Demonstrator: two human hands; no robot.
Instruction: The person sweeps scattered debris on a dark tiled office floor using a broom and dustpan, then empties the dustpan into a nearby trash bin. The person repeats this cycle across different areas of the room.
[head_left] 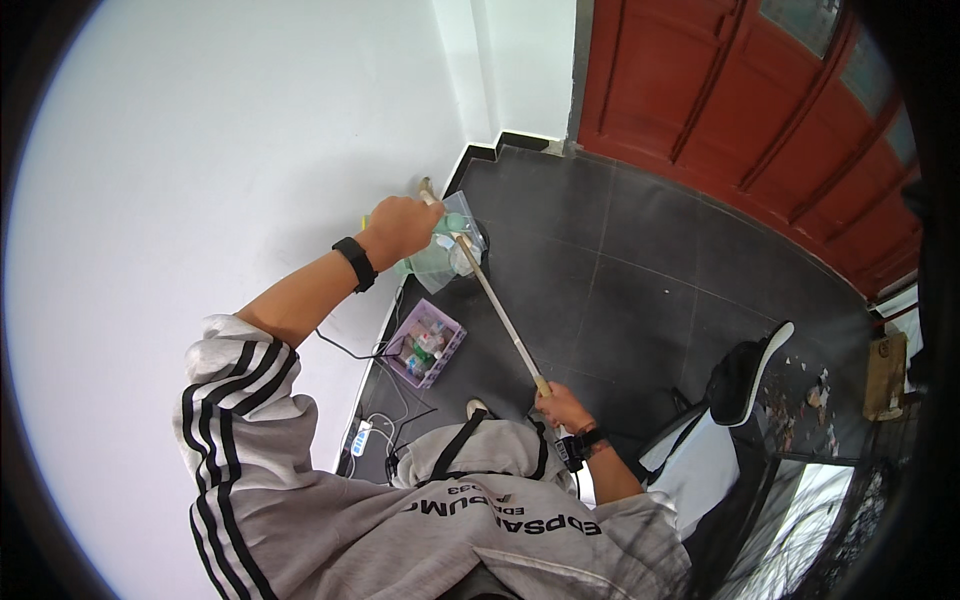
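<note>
A long pale pole (500, 315), like a broom handle, slants across in front of me. My left hand (402, 228), with a black band on its wrist, is closed around the far upper part of it. The pole's rounded tip (427, 189) pokes out just past that fist. Nearer my body, my right hand (563, 408) grips the pole lower down, and that wrist carries a dark device. Whatever is at the pole's other end is hidden from view. Beneath my left hand stands a bin lined with a clear plastic bag (437, 268), with greenish and white items inside.
A purple basket (437, 372) of bottles stands by the white wall. Cables and a white power strip (361, 438) lie near it. At right are a black-and-white chair-like object (742, 385), scattered debris (820, 395) on dark tiles and a brown box (884, 375). A red door (720, 110) is beyond.
</note>
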